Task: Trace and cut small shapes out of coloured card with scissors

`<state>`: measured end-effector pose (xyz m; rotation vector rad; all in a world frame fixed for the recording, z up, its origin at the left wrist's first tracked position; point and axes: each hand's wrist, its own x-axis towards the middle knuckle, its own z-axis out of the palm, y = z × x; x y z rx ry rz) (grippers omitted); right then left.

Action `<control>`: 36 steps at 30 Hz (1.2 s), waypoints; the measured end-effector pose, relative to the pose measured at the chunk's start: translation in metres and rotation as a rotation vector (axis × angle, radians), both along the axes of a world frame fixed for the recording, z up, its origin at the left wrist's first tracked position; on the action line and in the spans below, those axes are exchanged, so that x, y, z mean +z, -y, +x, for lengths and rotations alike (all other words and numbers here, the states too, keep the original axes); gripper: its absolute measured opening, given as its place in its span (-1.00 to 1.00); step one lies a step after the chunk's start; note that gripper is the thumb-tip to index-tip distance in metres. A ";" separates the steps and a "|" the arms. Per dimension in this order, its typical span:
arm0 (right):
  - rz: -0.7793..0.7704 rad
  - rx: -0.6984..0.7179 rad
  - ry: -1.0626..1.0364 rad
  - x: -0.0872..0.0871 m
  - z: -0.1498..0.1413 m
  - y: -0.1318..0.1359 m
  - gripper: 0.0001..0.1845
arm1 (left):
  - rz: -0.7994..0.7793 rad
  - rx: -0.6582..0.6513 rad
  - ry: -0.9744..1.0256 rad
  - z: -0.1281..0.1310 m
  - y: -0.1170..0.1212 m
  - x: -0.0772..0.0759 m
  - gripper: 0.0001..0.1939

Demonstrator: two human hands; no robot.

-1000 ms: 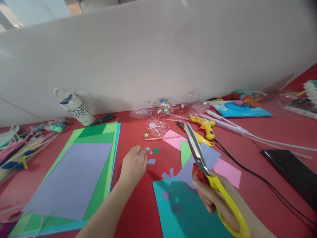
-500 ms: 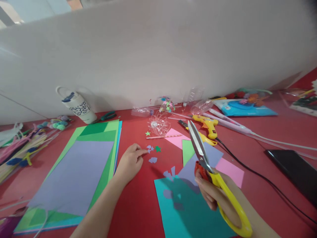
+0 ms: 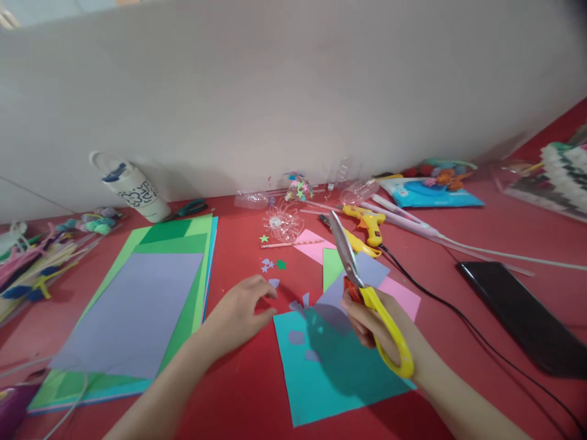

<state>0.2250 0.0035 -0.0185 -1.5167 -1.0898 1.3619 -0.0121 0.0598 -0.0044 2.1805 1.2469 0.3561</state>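
Yellow-handled scissors (image 3: 347, 249) are gripped in my right hand (image 3: 367, 318), blades pointing up and away, above the paper. Beneath them lie a teal sheet (image 3: 339, 385), a purple sheet (image 3: 331, 298) and pieces of green and pink paper. My left hand (image 3: 241, 308) hovers at the left of the teal sheet, thumb and fingers apart and curved, with nothing seen between them. Just past its fingertips is a purple scrap (image 3: 274, 283). Small purple stars (image 3: 266, 266) and a dark green star (image 3: 281, 264) lie farther up. More purple scraps (image 3: 296, 337) rest on the teal sheet.
Stacked coloured sheets (image 3: 132, 311) lie at left, below a white tumbler (image 3: 144, 197) and pliers (image 3: 192, 208). A yellow glue gun (image 3: 367, 221), its black cord and a dark phone (image 3: 518, 311) are at right. A clear beaded flower (image 3: 282, 223) sits near the wall.
My left hand has drawn back from the small purple stars toward me, and its fingers have spread. The scissors stay in my right hand. The whole view has shifted slightly.
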 end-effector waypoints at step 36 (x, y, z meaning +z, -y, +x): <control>0.067 0.232 0.918 -0.015 -0.008 -0.008 -0.83 | 0.517 -0.395 -0.085 0.000 0.058 -0.038 -0.69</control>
